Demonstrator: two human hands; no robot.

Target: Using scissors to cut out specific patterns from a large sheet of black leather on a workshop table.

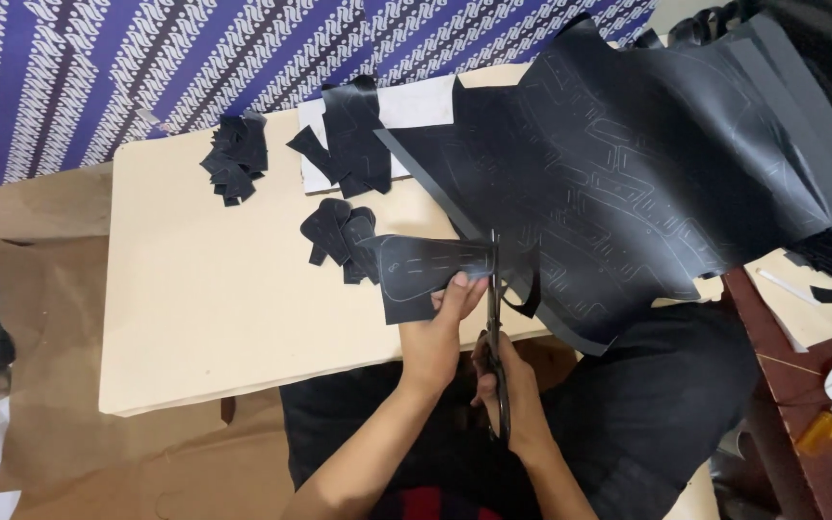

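A large black sheet [647, 164] marked with pale traced outlines lies over the right side of a low beige board [195, 308]. My left hand [440, 323] pinches a partly cut flap of that sheet [426, 274] at the board's front edge. My right hand [503, 380] grips black scissors [495, 289], whose blades point away from me into the sheet just right of the flap. Both forearms come up from the bottom of the view.
Cut black pieces lie in three piles: one at the far left [235, 159], one on a white sheet [353, 135], one beside the flap [339, 233]. A blue patterned cloth [146, 58] hangs behind. A dark red table [792, 385] stands at right.
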